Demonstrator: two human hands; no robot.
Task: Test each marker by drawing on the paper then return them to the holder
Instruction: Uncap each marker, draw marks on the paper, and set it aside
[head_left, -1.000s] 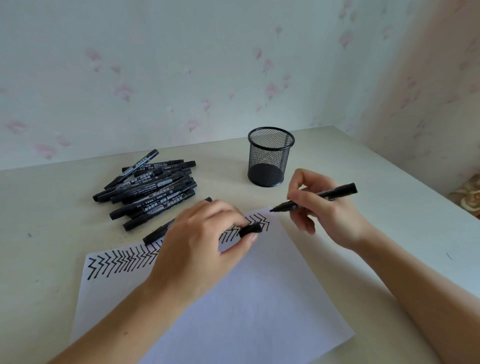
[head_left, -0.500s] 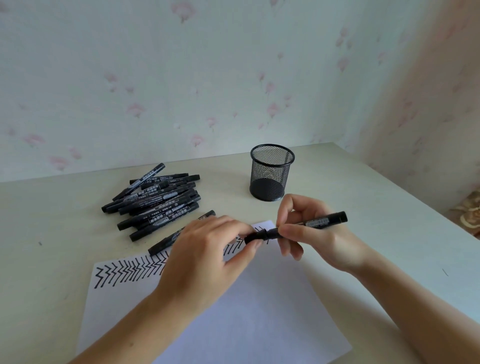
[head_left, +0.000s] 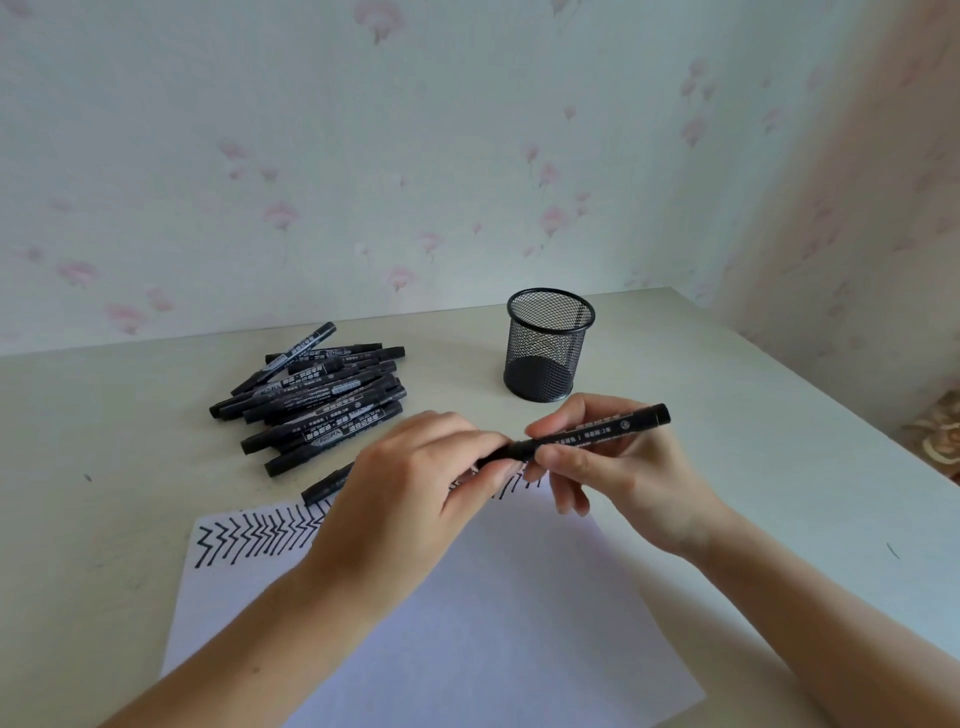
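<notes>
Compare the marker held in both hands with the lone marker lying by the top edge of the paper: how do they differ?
The held marker is off the table, gripped by the left hand at its cap end and the right hand at its barrel; the lone marker lies on the table, touched by neither hand. The held marker shows nearly whole; the lone marker is mostly hidden behind the left hand. Both are black.

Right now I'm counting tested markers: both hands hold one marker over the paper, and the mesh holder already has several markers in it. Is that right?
Not quite. The head view shows the mesh holder with no markers in it. The rest stands: the left hand and right hand hold one marker over the paper.
</notes>
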